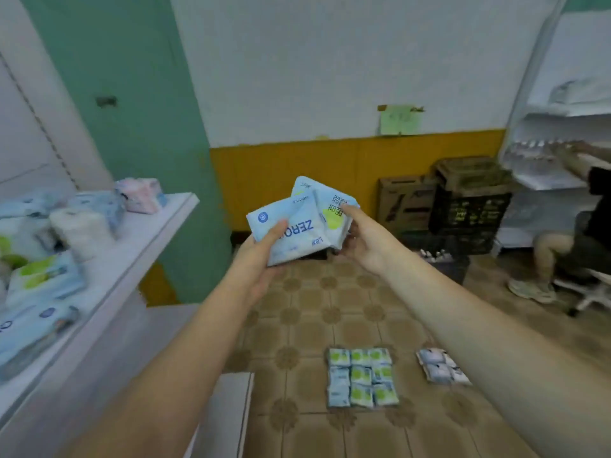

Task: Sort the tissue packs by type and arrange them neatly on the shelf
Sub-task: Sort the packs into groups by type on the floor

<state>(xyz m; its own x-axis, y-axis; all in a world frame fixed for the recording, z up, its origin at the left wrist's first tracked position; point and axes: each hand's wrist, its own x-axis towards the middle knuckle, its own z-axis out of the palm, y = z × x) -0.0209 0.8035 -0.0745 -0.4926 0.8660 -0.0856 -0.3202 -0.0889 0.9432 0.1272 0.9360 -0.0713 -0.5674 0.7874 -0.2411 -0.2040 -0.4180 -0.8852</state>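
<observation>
A small bundle of flat, pale blue plastic tissue packs is held up in mid-air in front of the person, above the brown patterned tile floor; the front pack bears dark blue "ZERO" lettering seen upside down, and a pack behind it on the right shows a lime green patch. The left hand grips the lower left of the bundle, thumb pressed on the face of the front pack and fingers curled beneath. The right hand holds the right edge, thumb lying across the green-marked pack and fingers wrapped behind it. To the left, a white shelf carries a loose jumble of more packs: blue ones, green-and-white ones, a pink-and-blue one at the far end and a white roll. Down on the floor, a neat three-by-three block of green-and-blue small packs lies near a smaller cluster of blue-and-white packs, partly hidden by the right forearm. At the far right another person sits by a second white shelving unit, with cardboard boxes and a black crate against the wall.
</observation>
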